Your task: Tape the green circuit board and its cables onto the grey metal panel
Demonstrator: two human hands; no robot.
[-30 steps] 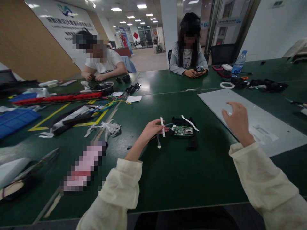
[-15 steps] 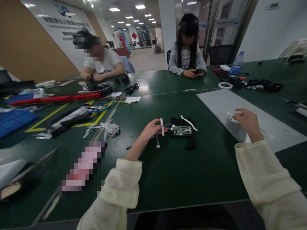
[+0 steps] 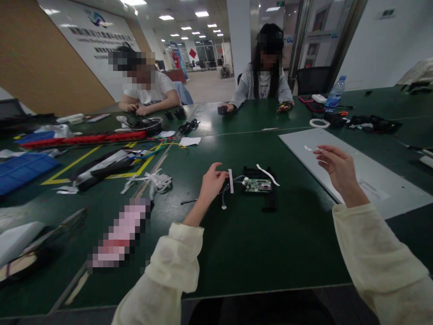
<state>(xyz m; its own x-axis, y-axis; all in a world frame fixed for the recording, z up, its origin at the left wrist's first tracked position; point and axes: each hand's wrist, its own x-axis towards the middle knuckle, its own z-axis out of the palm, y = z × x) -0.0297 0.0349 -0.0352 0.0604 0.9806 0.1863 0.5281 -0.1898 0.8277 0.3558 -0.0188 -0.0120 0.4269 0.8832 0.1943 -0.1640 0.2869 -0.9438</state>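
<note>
View from a single camera worn on the head, facing forward and down across a green table (image 3: 267,253). The left hand (image 3: 211,186) and right hand (image 3: 340,170) appear at close range, below two co-workers (image 3: 154,92) seated opposite; the room's floor (image 3: 208,85) recedes beyond, near the top.

my free lane: bare counter (image 3: 257,257) between left sleeve (image 3: 176,266) and right sleeve (image 3: 379,257). obstacles, i list: circuit board (image 3: 257,185) with black frame (image 3: 269,209), ahead; grey panel (image 3: 379,176), right; white ribbon tangle (image 3: 157,182), left.
</note>
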